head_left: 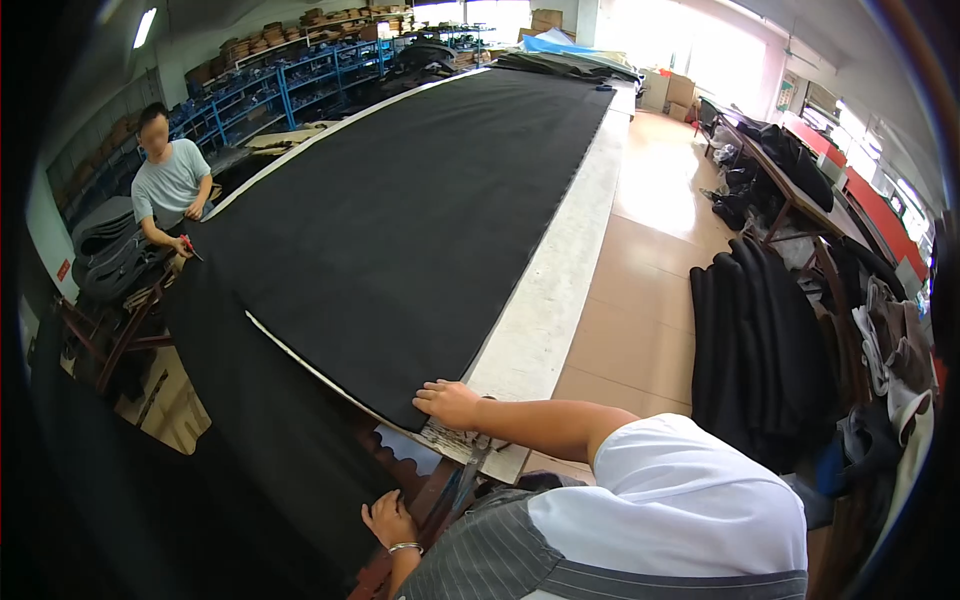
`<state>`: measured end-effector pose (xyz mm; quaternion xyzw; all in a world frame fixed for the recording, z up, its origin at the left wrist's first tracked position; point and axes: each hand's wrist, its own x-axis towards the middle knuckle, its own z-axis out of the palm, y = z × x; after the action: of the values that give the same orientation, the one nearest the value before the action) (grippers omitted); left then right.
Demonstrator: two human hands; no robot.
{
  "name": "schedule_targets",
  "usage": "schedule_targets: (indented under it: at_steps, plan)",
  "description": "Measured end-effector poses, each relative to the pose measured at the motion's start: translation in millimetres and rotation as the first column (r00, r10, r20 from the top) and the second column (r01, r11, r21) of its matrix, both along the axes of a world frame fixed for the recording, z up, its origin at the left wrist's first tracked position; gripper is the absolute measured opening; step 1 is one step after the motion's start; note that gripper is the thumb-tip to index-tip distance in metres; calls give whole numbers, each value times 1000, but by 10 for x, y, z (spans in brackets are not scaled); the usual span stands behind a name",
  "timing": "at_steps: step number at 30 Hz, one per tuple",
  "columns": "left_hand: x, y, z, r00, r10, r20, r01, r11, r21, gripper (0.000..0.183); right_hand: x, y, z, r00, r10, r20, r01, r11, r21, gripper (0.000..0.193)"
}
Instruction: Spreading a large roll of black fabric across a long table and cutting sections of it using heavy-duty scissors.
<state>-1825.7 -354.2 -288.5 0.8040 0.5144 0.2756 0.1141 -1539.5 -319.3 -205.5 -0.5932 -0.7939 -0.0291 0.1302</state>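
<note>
A wide sheet of black fabric [400,200] covers most of the long table. My right hand [450,403] lies on the near right corner of this sheet, its fingers stretched out and pressed flat. From the table's near end and left side another stretch of black fabric [260,430] hangs down. Lower and to the left, my left hand [392,520], with a bracelet at the wrist, rests against the right edge of this hanging fabric, its fingers apart. Across the table at the left, a co-worker [172,180] holds red-handled scissors [188,246] at the fabric's edge.
The table's pale border [560,280] runs along the right, beside a tiled floor [640,300]. A draped pile of black material [755,340] stands right of the aisle. Blue shelves [300,88] loaded with goods line the left wall. More fabric [560,65] is heaped at the table's far end.
</note>
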Motion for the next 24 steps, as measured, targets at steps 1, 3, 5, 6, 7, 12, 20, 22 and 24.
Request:
schedule_targets:
  at_steps: [1,3,5,6,7,12,20,22,24]
  plan:
    - [7,-19,-3,1000,-6,-3,6,1000,-1,16,-6,-19,-13,1000,-6,-3,6,1000,-1,29]
    - [45,16,17,1000,11,-10,-11,1000,-16,16,-8,13,40,999,-6,36,5,1000,26,25]
    - [29,36,20,1000,11,-14,-11,1000,-7,16,-65,1,140,997,-19,72,30,989,-146,37]
    - [0,24,21,1000,19,-18,-19,1000,-11,17,-99,25,165,997,-23,75,37,981,-189,39]
    - [25,25,28,1000,21,-16,-21,1000,1,17,-79,11,93,997,-22,77,36,984,-177,39]
    - [-21,19,-41,1000,7,2,-7,999,31,17,86,-50,57,990,26,-135,-37,996,-85,42]
    - [-56,18,-180,1000,10,-4,-10,1000,-11,18,1015,-820,163,705,-559,-436,548,820,-166,46]
    - [-36,14,-99,1000,27,-11,-28,999,-24,18,1223,-1089,-103,707,-597,-379,633,773,-38,42]
    - [-34,9,-53,1000,24,-11,-25,998,-54,19,1230,-1212,-217,724,-605,-332,642,766,3,40]
